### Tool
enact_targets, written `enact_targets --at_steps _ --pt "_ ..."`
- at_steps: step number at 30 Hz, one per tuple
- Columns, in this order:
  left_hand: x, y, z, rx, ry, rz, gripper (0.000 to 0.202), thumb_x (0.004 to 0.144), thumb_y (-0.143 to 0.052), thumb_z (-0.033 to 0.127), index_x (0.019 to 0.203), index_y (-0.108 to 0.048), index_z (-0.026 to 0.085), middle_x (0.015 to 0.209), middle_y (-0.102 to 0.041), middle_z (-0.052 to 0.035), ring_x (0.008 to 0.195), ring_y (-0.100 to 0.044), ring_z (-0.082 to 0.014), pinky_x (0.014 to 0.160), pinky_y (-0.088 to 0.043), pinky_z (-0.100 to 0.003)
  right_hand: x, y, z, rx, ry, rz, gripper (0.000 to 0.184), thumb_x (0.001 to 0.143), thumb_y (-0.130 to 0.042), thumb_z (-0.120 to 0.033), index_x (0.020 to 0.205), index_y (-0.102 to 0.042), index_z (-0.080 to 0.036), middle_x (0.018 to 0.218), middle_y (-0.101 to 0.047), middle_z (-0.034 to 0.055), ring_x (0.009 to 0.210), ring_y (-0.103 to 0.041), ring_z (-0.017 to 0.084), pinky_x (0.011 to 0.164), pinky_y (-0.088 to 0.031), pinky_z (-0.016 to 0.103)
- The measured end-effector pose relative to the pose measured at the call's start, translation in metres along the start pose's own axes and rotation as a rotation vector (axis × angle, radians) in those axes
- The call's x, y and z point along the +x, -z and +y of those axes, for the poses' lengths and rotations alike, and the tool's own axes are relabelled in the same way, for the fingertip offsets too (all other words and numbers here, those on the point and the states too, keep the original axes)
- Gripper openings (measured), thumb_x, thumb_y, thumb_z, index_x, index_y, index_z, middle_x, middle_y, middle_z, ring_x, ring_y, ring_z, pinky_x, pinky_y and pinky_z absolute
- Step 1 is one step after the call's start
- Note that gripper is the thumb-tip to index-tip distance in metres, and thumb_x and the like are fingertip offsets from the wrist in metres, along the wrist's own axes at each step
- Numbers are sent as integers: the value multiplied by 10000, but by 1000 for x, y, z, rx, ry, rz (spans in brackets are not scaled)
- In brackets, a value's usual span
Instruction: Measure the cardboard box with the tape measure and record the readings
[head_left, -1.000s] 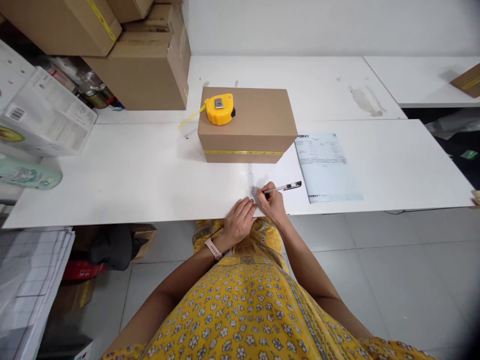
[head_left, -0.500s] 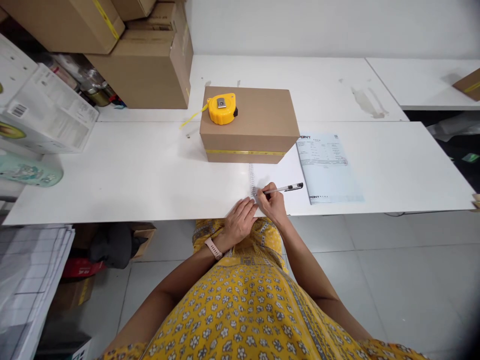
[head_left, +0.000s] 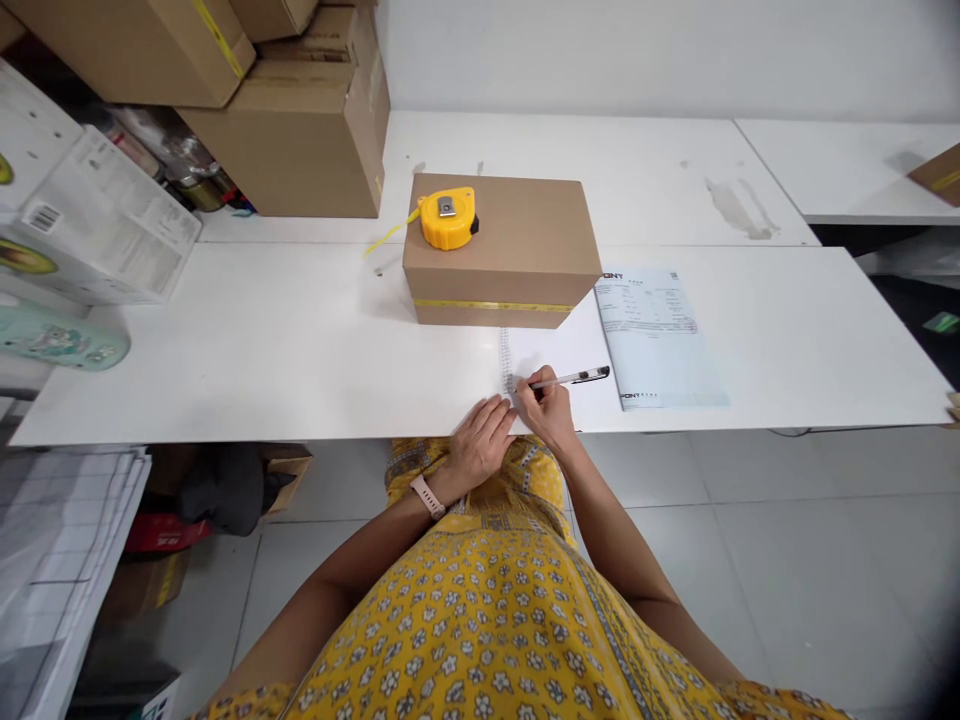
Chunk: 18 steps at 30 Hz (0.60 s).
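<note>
One pen (head_left: 583, 376) slants through the right grip (head_left: 550, 408), over the notebook (head_left: 551, 347).

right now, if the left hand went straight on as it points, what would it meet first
Likely the right hand, holding the pen; whether the left hand already touches it is unclear.
</note>
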<state>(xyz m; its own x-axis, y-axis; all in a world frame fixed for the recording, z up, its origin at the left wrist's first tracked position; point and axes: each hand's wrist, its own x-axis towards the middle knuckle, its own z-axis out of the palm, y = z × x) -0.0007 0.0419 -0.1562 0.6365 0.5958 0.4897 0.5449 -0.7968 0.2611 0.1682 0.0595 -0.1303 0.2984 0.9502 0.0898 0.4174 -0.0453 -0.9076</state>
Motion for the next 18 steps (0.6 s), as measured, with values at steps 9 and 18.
enact_targets --at_steps 9,18 --pt "-1 -2 0 -16 15 -21 378 1016 -518 246 1342 -615 82 1348 -672 -185 1365 -563 -289 1182 -454 -474 0 1 1 -19 17 3 209 881 -552 -394 790 -427 -253 533 -432 -92 470 -386 111 512 -306 264" --pt "-1 -1 0 -15 7 5 373 1012 -528 238 1337 -615 78 1343 -674 -186 1354 -573 -292 1174 -462 -473 -1 0 1 -12 9 -1 206 871 -562 -380 781 -426 -255 532 -432 -93 477 -385 111 518 -311 263"
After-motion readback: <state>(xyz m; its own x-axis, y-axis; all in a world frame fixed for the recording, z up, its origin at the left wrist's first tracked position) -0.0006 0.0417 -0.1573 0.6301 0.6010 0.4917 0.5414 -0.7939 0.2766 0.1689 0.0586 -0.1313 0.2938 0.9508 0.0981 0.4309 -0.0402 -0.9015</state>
